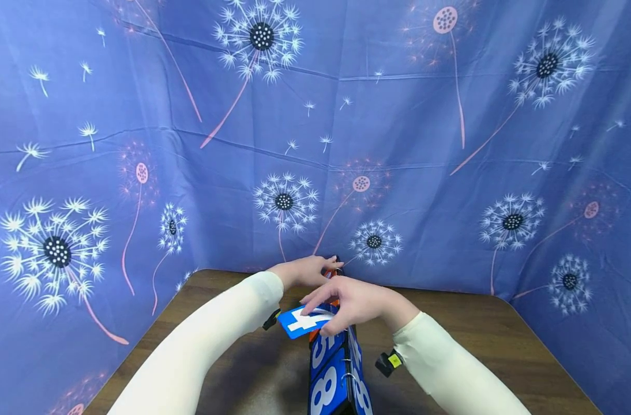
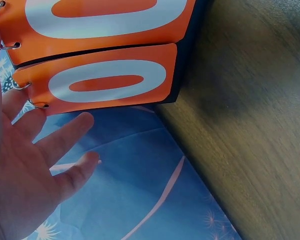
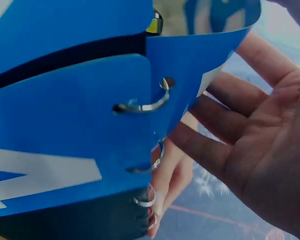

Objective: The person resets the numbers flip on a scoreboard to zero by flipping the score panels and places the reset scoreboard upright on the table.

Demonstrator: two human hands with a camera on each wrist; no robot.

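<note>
A tabletop flip scoreboard stands lengthwise in front of me, with ring-bound number cards on two sloping faces. Blue cards with white digits are at its near end, orange zero cards at the far end. My right hand is over the middle, pinching a blue number card that is lifted and bent on its metal rings. Its other fingers lie behind that card in the right wrist view. My left hand holds the far end's top ridge, thumb and fingers on opposite sides, last two fingers spread free.
The scoreboard stands on a brown wooden table. A blue cloth printed with dandelions hangs along the back and sides. A small black wrist device with a yellow label sits under my right sleeve.
</note>
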